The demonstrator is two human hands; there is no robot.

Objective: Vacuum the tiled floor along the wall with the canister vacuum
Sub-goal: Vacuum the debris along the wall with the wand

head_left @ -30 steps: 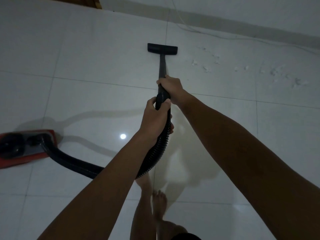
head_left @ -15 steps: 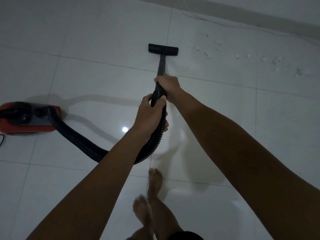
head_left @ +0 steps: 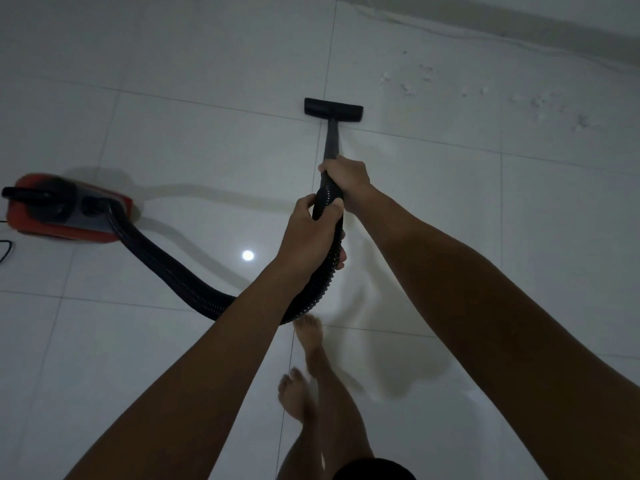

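A black floor nozzle [head_left: 333, 110] rests flat on the white tiled floor [head_left: 194, 147], joined to a thin black wand [head_left: 331, 142]. My right hand [head_left: 347, 179] grips the wand's lower end. Just behind it, my left hand [head_left: 311, 233] is closed around the ribbed black hose [head_left: 180, 275]. The hose curves left to the red canister vacuum [head_left: 65, 211] on the floor. White crumbs of debris [head_left: 540, 102] lie scattered near the wall base [head_left: 519, 26] at the upper right, to the right of the nozzle.
My bare feet [head_left: 304, 368] stand on the tiles below the hose loop. A thin white cable [head_left: 433, 24] runs along the wall base. A dark power cord [head_left: 7, 251] shows at the left edge. A ceiling light reflects as a bright spot [head_left: 247, 255].
The nozzle has drawn back from the wall toward me. The canister has come further into view on the left, and my feet have stepped.
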